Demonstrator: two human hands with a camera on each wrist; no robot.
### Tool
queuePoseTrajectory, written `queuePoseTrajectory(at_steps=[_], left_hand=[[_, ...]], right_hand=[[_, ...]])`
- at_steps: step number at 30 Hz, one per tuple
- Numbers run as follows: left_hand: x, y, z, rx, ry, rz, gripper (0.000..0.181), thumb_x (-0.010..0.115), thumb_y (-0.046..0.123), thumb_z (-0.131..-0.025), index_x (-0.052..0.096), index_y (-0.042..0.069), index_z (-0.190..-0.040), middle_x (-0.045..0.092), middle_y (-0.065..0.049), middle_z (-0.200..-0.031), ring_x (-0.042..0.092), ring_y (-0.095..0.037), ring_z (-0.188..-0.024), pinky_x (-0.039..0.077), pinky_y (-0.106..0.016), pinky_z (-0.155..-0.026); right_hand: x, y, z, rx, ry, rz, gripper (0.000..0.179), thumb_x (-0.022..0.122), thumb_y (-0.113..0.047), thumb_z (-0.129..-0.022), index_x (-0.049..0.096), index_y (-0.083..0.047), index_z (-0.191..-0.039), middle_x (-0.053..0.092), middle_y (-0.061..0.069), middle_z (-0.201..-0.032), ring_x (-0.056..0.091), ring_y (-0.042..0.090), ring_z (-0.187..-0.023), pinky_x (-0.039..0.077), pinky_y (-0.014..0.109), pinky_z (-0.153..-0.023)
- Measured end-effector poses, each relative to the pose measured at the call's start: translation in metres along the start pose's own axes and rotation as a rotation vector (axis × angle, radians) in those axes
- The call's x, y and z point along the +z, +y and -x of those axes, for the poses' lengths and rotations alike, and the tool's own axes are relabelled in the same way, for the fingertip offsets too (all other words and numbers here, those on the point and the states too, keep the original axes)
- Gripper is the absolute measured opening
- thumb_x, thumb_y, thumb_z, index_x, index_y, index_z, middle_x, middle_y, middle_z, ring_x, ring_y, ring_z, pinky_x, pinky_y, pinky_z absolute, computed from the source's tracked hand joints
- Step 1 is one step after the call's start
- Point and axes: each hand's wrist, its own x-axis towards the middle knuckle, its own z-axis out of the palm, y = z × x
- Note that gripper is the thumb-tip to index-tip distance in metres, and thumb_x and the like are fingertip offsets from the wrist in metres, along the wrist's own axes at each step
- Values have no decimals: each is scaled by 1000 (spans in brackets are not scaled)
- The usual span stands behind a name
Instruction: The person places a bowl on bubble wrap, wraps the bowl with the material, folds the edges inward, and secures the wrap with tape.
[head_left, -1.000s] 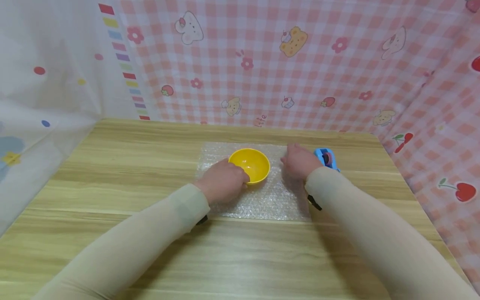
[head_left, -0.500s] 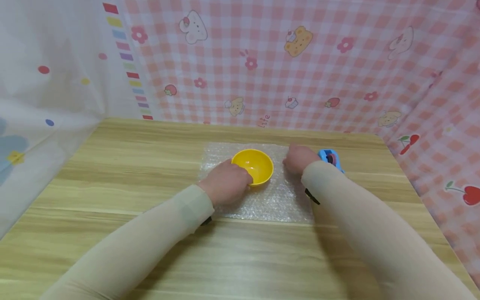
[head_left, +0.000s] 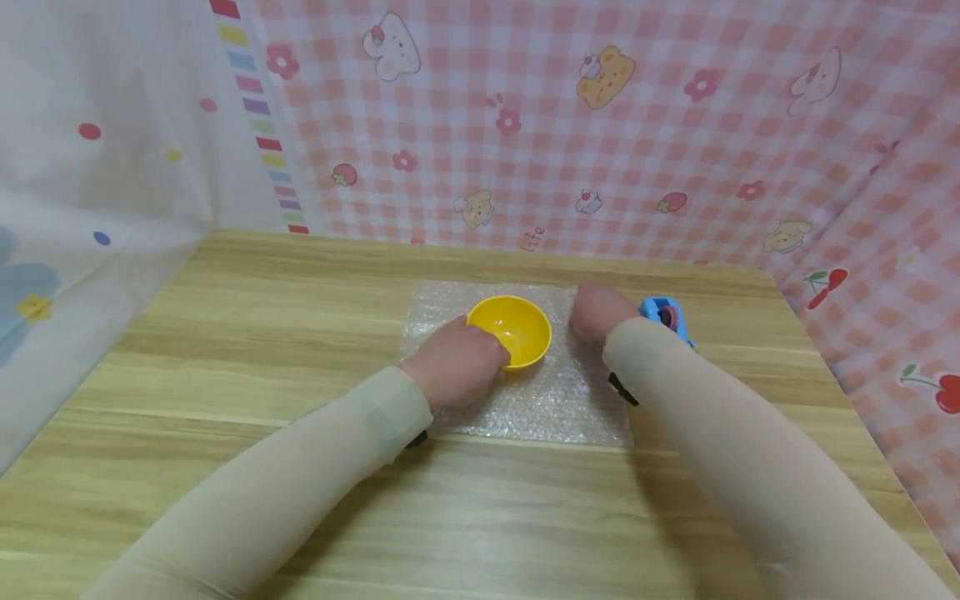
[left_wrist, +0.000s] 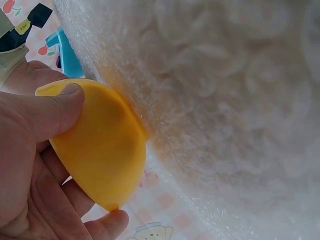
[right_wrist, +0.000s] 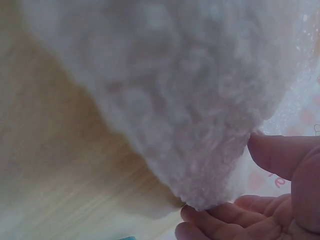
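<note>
In the head view, a yellow bowl point(head_left: 517, 327) stands mouth-up on a sheet of bubble wrap point(head_left: 540, 412). My left hand point(head_left: 459, 362) grips the bowl's near left side. The left wrist view shows the thumb against the bowl's outer wall point(left_wrist: 102, 145) and the other fingers spread along its far side. My right hand point(head_left: 600, 312) is at the far right corner of the sheet. Seen from the right wrist, the thumb and fingertips close around the bubble wrap's corner point(right_wrist: 200, 192). In the head view the back of the hand hides the right fingertips.
A blue tape dispenser point(head_left: 666, 317) with a dark pinkish roll stands just right of my right hand. The wooden table point(head_left: 480, 517) meets a pink checked cloth point(head_left: 450, 125) at the back and right, and a whitish cloth point(head_left: 112, 183) at the left.
The head view has shifted slightly, so everything sits a little further right. Both hands stay at the bowl and the sheet's corner; the right fingertips have tucked further out of sight.
</note>
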Motion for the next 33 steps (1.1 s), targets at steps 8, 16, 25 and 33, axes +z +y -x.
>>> queuePoseTrajectory(at_steps=[8, 16, 25, 33], left_hand=[[1, 0, -1, 5, 11, -2, 17, 66, 24, -105, 81, 19, -112, 81, 0, -110, 74, -23, -105, 43, -57, -121], [3, -1, -1, 4, 28, 5, 17, 67, 26, -104, 81, 19, -110, 81, 0, -107, 74, -22, -104, 42, -57, -121], [1, -1, 0, -7, 13, 17, 17, 67, 25, -104, 81, 19, -111, 81, -1, -109, 75, -24, -106, 42, -59, -121], [0, 0, 0, -12, 7, 12, 17, 67, 26, -104, 81, 19, -112, 81, -1, -109, 74, -24, -106, 41, -59, -121]], right_hand=[[-1, 3, -2, 9, 56, -155, 47, 51, -15, -107, 39, -3, -150, 57, 22, -139, 56, 38, -117, 51, 57, -110], [-11, 3, 4, 11, 141, -370, 80, 55, -11, -106, 7, -6, -169, 39, 26, -164, 54, 40, -131, 50, 58, -113], [-16, 4, 15, -21, 153, -393, 44, 54, -23, -108, 52, -1, -146, 59, 22, -136, 56, 35, -112, 55, 49, -99], [-11, -4, 26, -48, 144, -422, 46, 47, -41, -112, 63, -13, -146, 65, 13, -140, 58, 32, -115, 54, 51, -102]])
